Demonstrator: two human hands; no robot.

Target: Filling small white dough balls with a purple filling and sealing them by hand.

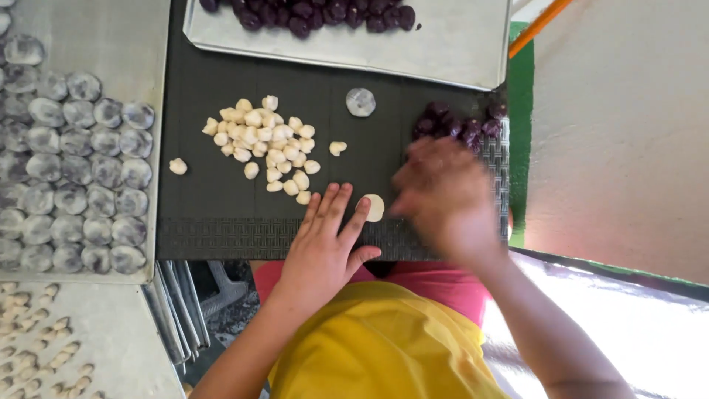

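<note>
My left hand [325, 244] lies flat on the dark work mat [207, 222], fingers spread, its fingertips touching a flattened pale dough disc [374, 207]. My right hand [443, 196] is blurred just to the right of that disc, near a cluster of dark purple filling balls [458, 122]; whether it holds anything I cannot tell. A pile of small pale dough pieces [262, 144] lies beyond my left hand. A single filled, greyish round [360, 102] sits farther back on the mat.
A metal tray [458, 44] with more purple balls [310, 15] stands at the far edge. At left, a tray [155, 44] holds several rows of greyish filled rounds [74, 177]. Another tray [118, 332] at lower left holds small pale pieces. A wall rises at right.
</note>
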